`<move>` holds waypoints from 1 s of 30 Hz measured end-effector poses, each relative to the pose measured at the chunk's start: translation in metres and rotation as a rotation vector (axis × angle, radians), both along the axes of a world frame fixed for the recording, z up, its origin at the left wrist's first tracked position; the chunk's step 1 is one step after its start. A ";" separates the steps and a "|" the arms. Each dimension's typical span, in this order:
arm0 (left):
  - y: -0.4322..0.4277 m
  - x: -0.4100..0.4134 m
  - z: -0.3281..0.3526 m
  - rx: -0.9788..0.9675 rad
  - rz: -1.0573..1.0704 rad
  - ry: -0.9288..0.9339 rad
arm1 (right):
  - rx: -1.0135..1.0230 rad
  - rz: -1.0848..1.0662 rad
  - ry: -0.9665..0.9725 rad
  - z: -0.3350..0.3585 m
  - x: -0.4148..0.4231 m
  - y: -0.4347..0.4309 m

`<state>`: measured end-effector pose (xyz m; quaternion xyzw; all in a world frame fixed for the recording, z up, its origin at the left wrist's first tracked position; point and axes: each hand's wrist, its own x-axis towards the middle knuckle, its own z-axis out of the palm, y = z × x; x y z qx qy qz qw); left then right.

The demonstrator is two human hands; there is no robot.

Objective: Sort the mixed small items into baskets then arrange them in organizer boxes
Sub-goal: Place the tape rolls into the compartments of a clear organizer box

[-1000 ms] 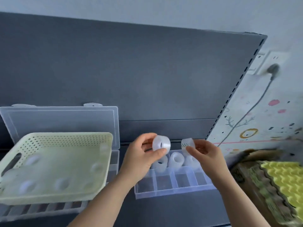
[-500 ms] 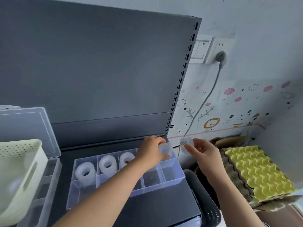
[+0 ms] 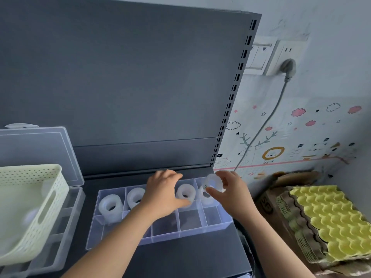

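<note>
Cream basket (image 3: 30,197) far left, organizer box (image 3: 160,233) centre with tape rolls (image 3: 110,205) in back row, left hand (image 3: 162,195) curled over it, thumb by fourth roll (image 3: 185,194), grip unclear from blur, right hand (image 3: 230,189) pinches loose roll (image 3: 214,182) above rightmost back compartment.

Head cam, wide-angle, fwd & down, close over organizer box (image 3: 190,234) on dark shelf (image 3: 180,261).

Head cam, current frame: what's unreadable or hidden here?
- Third back compartment of the organizer box: hidden by the left hand, head view.
- Whether the left hand grips anything: motion blur, head view.
- Contents of the basket: blurred, cut off by left edge.
- Marking on the tape roll the right hand holds: too small.
</note>
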<state>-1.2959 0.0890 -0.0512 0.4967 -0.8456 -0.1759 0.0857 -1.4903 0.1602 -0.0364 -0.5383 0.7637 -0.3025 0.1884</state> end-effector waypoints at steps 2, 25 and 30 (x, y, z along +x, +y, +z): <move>0.002 0.008 0.000 0.021 0.021 -0.025 | 0.039 0.043 0.088 -0.005 0.003 -0.006; 0.050 0.198 0.076 -0.115 0.342 0.223 | -0.157 0.522 0.134 0.044 0.166 -0.032; 0.043 0.311 0.086 0.031 0.498 0.074 | -0.150 0.639 0.030 0.061 0.244 -0.047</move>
